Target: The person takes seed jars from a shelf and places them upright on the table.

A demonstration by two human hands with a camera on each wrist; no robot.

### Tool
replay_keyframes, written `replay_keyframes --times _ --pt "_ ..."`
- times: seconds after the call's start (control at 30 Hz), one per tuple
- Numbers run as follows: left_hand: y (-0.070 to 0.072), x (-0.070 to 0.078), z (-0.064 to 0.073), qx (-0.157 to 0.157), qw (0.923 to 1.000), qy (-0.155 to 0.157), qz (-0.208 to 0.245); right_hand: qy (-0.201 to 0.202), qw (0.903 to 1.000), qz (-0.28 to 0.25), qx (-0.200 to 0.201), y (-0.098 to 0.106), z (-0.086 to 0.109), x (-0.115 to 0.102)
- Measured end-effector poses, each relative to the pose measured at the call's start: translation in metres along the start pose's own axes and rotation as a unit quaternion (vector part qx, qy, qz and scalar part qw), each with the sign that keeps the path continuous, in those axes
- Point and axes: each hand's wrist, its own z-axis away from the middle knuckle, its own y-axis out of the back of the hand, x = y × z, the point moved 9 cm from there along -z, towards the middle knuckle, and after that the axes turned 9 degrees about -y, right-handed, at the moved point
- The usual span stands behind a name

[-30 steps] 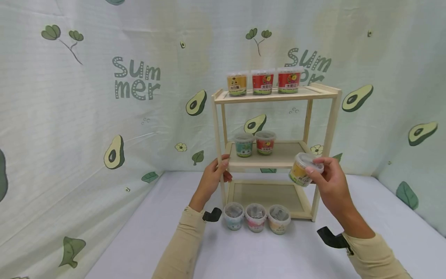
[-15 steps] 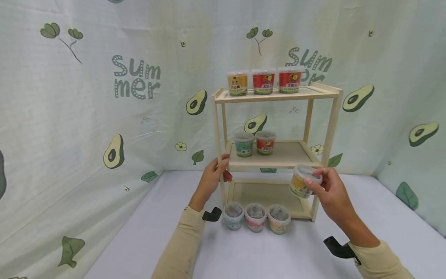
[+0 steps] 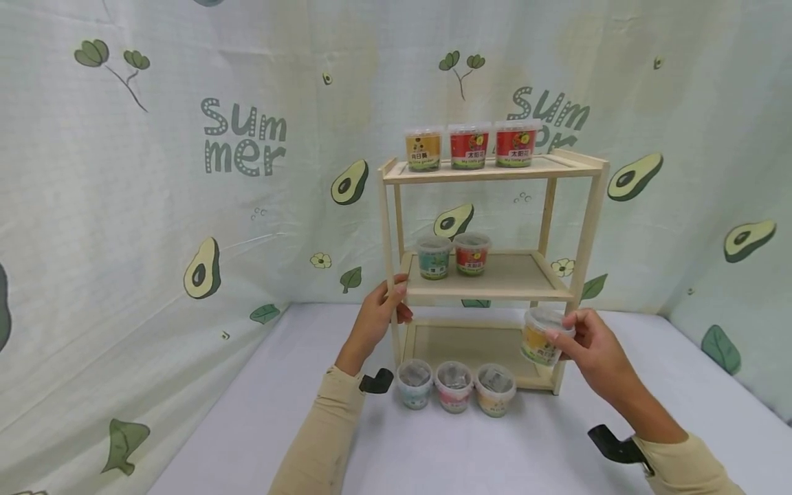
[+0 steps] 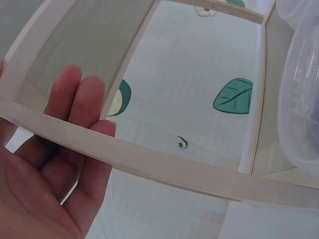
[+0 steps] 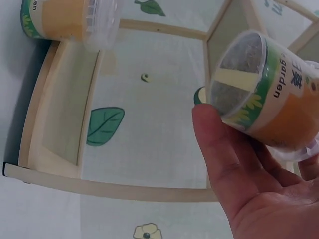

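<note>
My right hand (image 3: 599, 354) pinches a yellow-labelled, lidded plastic plant-kit cup (image 3: 540, 338) near its rim, just in front of the right front post of the wooden shelf rack (image 3: 489, 294). In the right wrist view the cup (image 5: 286, 94) is tilted, its clear base showing dark contents. My left hand (image 3: 371, 320) grips the rack's left front post at about middle-shelf height. The left wrist view has its fingers (image 4: 87, 102) curled round that post (image 4: 164, 162). Three cups, blue (image 3: 414, 385), pink (image 3: 454, 387) and yellow (image 3: 495, 390), stand on the table before the bottom shelf.
On the top shelf stand a yellow cup (image 3: 423, 150) and two red cups (image 3: 468, 148). The middle shelf carries a teal cup (image 3: 434, 259) and a red cup (image 3: 471, 254) at its left. A printed cloth (image 3: 278, 227) hangs behind the white table (image 3: 260, 412).
My right hand has lowered the yellow cup from the middle shelf's right front corner to below that shelf, and the cup is more upright. The left hand has stayed on the post.
</note>
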Motion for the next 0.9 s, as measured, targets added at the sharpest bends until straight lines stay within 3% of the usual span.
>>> replay_keyframes --times 0.17,0.4,0.9 --pt "0.003 -0.022 -0.005 0.004 1.0 0.002 0.005 -0.014 0.9982 -0.001 -0.059 -0.006 -0.003 0.01" --pt "0.004 -0.022 -0.004 0.019 0.9998 -0.004 0.002 -0.02 0.9904 0.019 -0.135 -0.011 -0.004 0.024" --pt "0.004 -0.02 -0.004 0.017 0.9998 -0.009 -0.007 -0.022 0.9687 0.125 -0.214 -0.018 0.002 0.04"
